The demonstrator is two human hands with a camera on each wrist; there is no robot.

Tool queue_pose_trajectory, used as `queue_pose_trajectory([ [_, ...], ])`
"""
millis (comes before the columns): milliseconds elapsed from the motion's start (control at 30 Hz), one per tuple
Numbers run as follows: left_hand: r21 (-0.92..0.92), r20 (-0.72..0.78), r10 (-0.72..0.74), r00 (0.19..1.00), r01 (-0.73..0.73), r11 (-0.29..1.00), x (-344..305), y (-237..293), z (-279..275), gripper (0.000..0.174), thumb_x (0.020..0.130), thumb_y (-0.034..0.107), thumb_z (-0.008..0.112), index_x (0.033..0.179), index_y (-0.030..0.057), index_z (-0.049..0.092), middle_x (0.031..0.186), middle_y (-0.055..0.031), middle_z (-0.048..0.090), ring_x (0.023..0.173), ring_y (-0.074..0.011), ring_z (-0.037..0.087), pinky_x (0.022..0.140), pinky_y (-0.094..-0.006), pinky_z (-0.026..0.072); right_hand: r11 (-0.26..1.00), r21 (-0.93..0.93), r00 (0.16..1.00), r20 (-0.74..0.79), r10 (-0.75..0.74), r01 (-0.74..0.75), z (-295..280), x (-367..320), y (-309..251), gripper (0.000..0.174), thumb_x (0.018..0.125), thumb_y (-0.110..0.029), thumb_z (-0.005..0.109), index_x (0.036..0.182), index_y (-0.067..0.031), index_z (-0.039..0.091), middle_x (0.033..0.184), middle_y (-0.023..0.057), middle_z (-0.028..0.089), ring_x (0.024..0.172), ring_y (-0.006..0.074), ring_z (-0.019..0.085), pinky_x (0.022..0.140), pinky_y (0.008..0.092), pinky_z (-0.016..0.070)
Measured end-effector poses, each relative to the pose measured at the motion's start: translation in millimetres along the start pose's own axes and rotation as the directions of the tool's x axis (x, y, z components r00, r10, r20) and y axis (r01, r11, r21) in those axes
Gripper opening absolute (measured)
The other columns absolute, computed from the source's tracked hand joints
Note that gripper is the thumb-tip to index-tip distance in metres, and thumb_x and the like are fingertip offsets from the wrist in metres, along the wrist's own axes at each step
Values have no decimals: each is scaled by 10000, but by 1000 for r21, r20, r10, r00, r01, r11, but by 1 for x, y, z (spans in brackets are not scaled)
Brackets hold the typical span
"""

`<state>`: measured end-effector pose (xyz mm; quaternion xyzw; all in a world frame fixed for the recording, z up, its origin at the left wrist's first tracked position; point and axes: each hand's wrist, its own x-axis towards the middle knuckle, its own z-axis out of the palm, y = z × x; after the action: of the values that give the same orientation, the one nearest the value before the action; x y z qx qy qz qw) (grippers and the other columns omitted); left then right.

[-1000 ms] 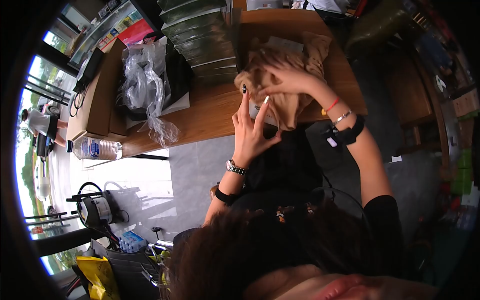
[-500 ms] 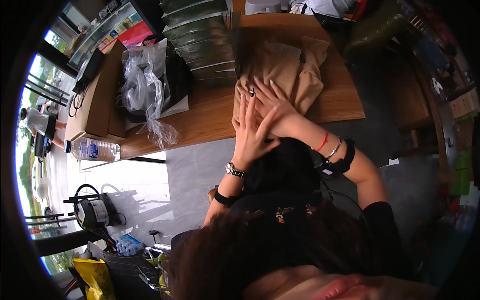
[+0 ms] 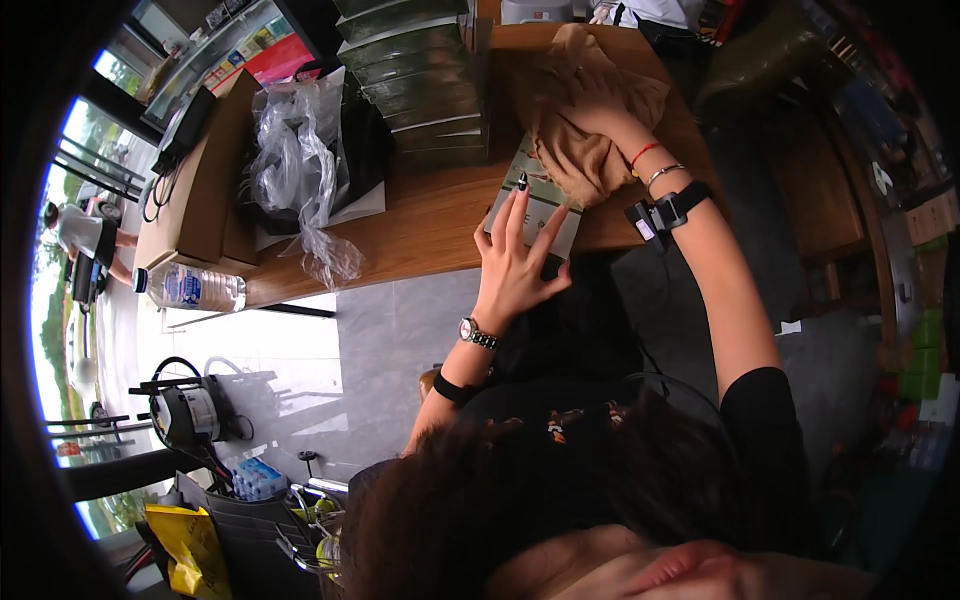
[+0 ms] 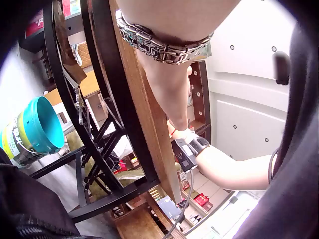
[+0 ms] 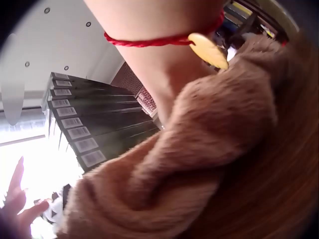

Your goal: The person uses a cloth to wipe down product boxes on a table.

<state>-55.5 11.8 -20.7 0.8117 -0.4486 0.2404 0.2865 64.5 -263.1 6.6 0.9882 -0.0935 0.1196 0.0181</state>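
On the wooden table lies a flat printed box (image 3: 541,222), pale green and white, its far part covered by a brown fuzzy cloth (image 3: 588,165). My left hand (image 3: 512,265) rests at the box's near end, its fingers straight and spread over it. Farther back, my right hand (image 3: 600,108) lies on the cloth with the fingers extended over the bunched folds. In the right wrist view the cloth (image 5: 199,134) is heaped in thick folds that hide the right fingers.
A tall stack of dark green boxes (image 3: 425,95) stands left of the cloth. Clear crumpled plastic (image 3: 300,160) hangs over the table's front edge. A water bottle (image 3: 195,288) and a cardboard carton (image 3: 205,190) are at the far left. A turquoise bucket (image 4: 42,127) stands beyond the table.
My right hand has moved away and to the right with the cloth, after first coming near beside the left hand. The near part of the printed box is now uncovered. My left hand stays nearly put.
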Motion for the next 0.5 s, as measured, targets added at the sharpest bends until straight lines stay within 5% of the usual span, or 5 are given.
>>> queue_pose_trajectory([
  [100,-15,4,8,1000,-8,1000,-3,-2,1,822,627,361,760,1399,269,494,1527,-221,222,1385,-379,288,1013,-496,310,990,-86,986,-120,-120,110,1,-34,-24,660,942,-576,409,1492,-215,345,1536,133,316,1442,356,221,1130,607,178],
  [267,-81,7,-28,1000,28,996,-1,-2,1,909,606,388,788,1437,308,429,1549,-187,223,1447,-343,216,933,-548,338,883,287,928,-155,-339,370,-42,-132,-77,504,975,-495,397,1416,-263,468,1472,82,435,1419,319,291,1144,572,197],
  [367,-74,26,26,999,-24,997,-2,-6,-2,938,628,445,781,1457,244,392,1547,-239,178,1420,-400,228,1007,-532,294,812,386,885,-343,-315,438,-59,-158,-80,293,948,-265,550,1208,-172,648,1158,128,659,1145,308,594,945,414,488],
  [467,-94,11,8,1000,-7,996,-3,-7,2,911,627,405,790,1445,265,412,1542,-225,209,1415,-380,253,969,-527,327,793,585,975,-216,-49,170,-81,-141,-56,161,948,-148,554,1035,-32,623,769,160,642,679,351,617,601,376,474],
  [500,-107,-4,-4,1000,3,994,-3,-6,3,888,627,392,789,1434,289,432,1545,-210,229,1421,-357,258,938,-533,346,792,605,984,-176,29,84,-98,-131,-42,152,965,-150,552,1004,-17,614,691,145,616,579,233,575,570,346,442],
])
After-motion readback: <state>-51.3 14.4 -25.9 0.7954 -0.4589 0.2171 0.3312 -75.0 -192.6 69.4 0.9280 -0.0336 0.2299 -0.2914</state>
